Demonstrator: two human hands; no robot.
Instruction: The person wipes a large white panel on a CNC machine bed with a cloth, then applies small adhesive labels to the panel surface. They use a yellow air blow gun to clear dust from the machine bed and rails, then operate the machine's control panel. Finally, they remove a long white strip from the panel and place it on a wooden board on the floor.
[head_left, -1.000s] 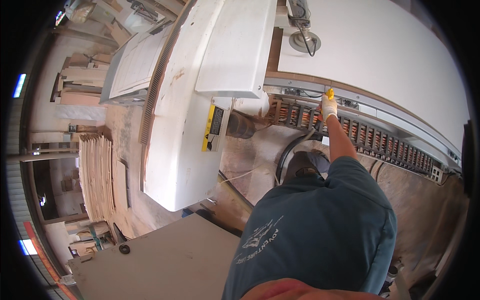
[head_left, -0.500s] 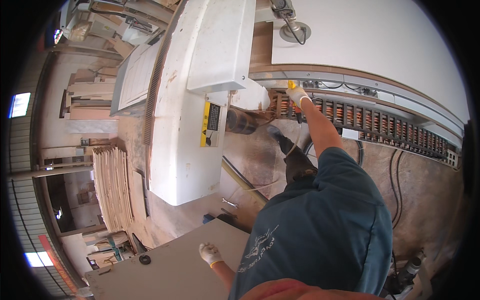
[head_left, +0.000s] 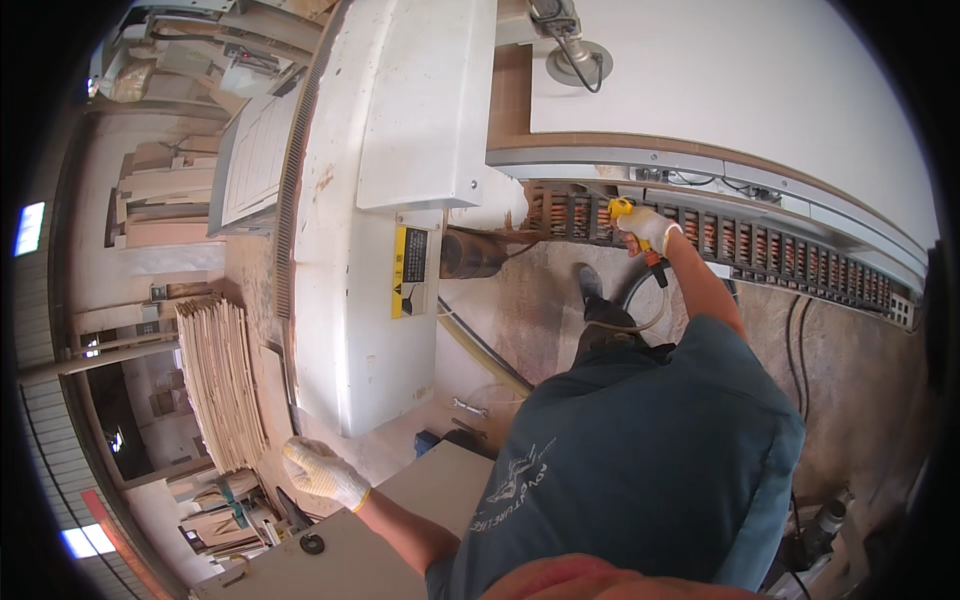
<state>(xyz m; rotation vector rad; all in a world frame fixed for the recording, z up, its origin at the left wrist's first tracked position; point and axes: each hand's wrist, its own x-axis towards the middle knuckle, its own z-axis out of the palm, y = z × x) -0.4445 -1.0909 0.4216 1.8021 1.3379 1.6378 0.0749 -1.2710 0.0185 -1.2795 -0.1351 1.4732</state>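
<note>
My right hand (head_left: 652, 230), in a white knit glove, is wrapped round a yellow air blow gun (head_left: 621, 208). An orange and black fitting joins its lower end to a thin pale hose (head_left: 655, 318) that loops down past my leg. The gun is held over a long cable chain (head_left: 735, 240) packed with orange cables, beside the machine bed. My left hand (head_left: 325, 474), gloved in the same way, is held out above the corner of a grey board (head_left: 400, 500). Its fingers look loosely stretched, with nothing visible in them.
A white machine housing (head_left: 400, 120) with a yellow warning label stands at centre left. A large white sheet (head_left: 720, 80) lies on the bed. On the floor are a wrench (head_left: 469, 408) and black hoses (head_left: 797, 350). Stacked boards (head_left: 218, 385) stand at the left.
My right hand has moved right and nearer to me with the blow gun. My left hand has swung out to the left and up. The view has shifted slightly.
</note>
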